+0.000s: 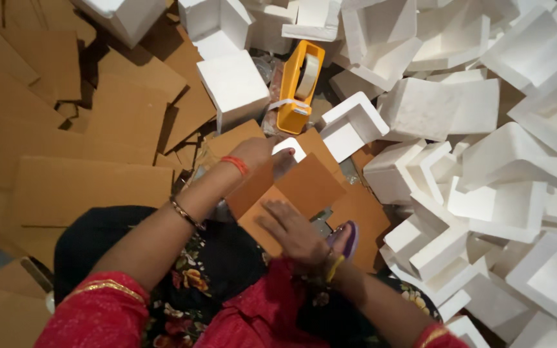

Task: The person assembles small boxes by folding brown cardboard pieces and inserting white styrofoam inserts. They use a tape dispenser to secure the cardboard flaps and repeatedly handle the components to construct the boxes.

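My left hand [262, 154] reaches forward and grips the far edge of a brown cardboard piece [307, 183], next to a small white foam piece [291, 148] at its top corner. My right hand [294, 233] lies flat, fingers spread, pressing down on the near part of the same cardboard in my lap. An orange tape dispenser [299, 87] with a roll of tape stands just beyond the cardboard. Something grey shows under the cardboard by my right hand; what it is I cannot make out.
A heap of white foam corner blocks [472, 148] fills the right and far side. Flat brown cardboard sheets [78, 148] cover the floor on the left. A purple sandal [348, 237] lies by my right wrist.
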